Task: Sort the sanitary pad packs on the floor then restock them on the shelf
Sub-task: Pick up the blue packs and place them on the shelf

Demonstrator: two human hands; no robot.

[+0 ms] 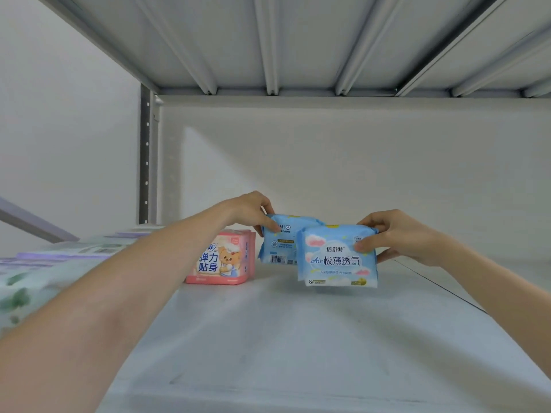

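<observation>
- Sanitary pad packs, 2 of them blue, stand upright toward the back of the grey shelf [283, 338].
- Of these 2, the front blue pack [334, 260] overlaps the right part of the rear blue pack [278, 245].
- At the rear blue pack's top left corner the left hand [253, 211] grips it, thumb on its face and fingers curled over the top.
- By its right edge the right hand [396, 236] holds the front blue pack, thumb pressed on the printed face and fingers wrapped behind.
- Whether the front blue pack's bottom edge touches the shelf, I cannot tell.
- Just left of the rear blue pack stand the pink packs [220, 260].
- Far left, the green and purple packs [44, 263] lie blurred.
</observation>
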